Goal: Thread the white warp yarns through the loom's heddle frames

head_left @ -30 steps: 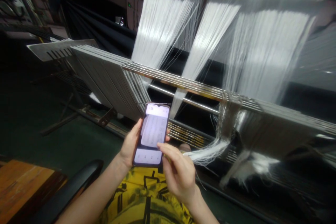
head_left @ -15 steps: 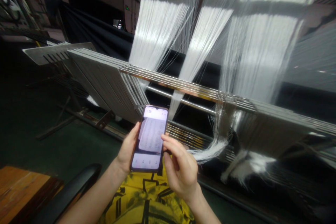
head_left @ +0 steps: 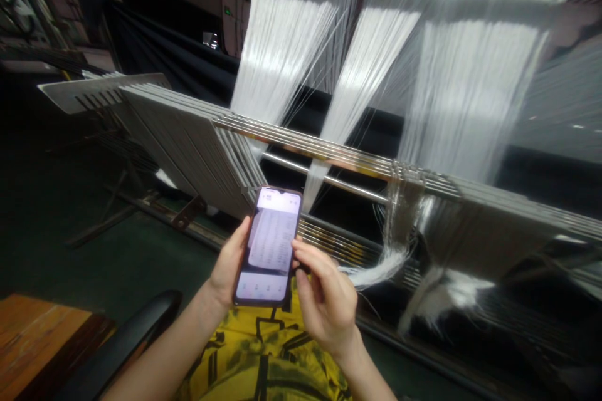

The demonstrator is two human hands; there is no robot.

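Our left hand point(head_left: 229, 266) cradles the smartphone point(head_left: 268, 247), while our right hand point(head_left: 324, 304) has drawn back to its edge, loosely curled, pinching nothing.

The smartphone point(head_left: 268, 247) has a glossy glass face, and the steel rod point(head_left: 324, 178) is smooth and polished. The warp threads point(head_left: 470, 94) look like fine white yarn, perhaps slightly lustrous, beside a matt yellow cloth point(head_left: 263, 357) and a satin wooden tabletop point(head_left: 37, 344).

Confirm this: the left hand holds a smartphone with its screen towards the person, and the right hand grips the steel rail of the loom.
The right hand is wrong. The head view shows the right hand raised at the right edge of the smartphone, not on the loom. The left hand does hold it, screen towards the person.
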